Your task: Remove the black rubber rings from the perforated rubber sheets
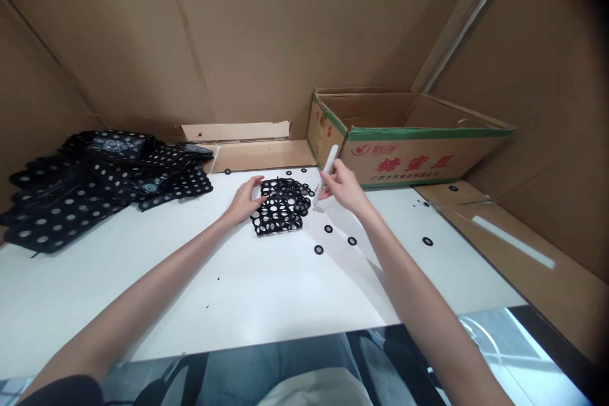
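A black sheet full of round holes (276, 222) lies on the white table (257, 304), with black rings bunched along its right side. My left hand (245, 202) grips the sheet's left edge, thumb toward the near side and fingers at the far side. In my right hand (343, 186) is a white pen-like stick (331, 158), held slanted with its lower tip close to the rings at the sheet's right edge. Whether the tip touches a ring I cannot tell. Loose black rings (328, 229) lie to the right of the sheet.
A pile of black sheets with pale dots (61, 212) lies at the left. At the back right stands an open cardboard box (404, 155) with green-taped edges. Cardboard walls (304, 32) enclose the table's back and sides. A white strip (514, 241) rests on cardboard at the right.
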Tool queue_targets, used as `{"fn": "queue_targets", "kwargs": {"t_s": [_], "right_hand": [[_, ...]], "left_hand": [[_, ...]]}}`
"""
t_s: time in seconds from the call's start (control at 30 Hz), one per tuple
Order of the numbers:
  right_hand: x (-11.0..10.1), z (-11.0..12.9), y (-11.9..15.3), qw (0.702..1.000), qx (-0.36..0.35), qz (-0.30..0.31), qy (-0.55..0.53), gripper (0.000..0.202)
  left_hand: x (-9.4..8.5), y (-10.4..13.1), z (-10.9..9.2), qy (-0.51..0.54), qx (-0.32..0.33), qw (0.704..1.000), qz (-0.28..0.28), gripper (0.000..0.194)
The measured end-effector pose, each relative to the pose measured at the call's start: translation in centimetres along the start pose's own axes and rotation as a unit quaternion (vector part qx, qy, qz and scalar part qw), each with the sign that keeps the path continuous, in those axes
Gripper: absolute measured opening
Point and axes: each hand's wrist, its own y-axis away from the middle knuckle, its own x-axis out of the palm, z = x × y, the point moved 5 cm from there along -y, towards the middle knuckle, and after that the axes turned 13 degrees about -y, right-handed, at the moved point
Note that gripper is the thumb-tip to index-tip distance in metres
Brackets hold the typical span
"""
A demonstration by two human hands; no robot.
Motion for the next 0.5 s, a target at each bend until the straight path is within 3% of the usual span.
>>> {"fn": "queue_targets", "kwargs": {"t_s": [0.13,0.2,0.33,0.5], "right_hand": [[1.1,0.2,0.1,0.997,-0.052,0.012,-0.061,0.035],[1.4,0.6,0.3,0.995,-0.073,0.009,-0.062,0.035],[2.5,0.8,0.6,0.992,-0.074,0.026,-0.101,0.030],[4.9,-0.3,1.3,0.990,0.000,0.061,-0.125,0.022]], "left_hand": [[0.1,-0.1,-0.4,0.143,-0.002,0.990,0.006,0.052],[0.1,0.1,-0.8,0.157,-0.017,0.987,0.004,0.050],[-0.1,0.4,-2.1,0.052,0.022,0.998,0.013,0.030],[-0.2,0.6,-2.8,-0.039,0.069,0.997,0.007,0.016]]}}
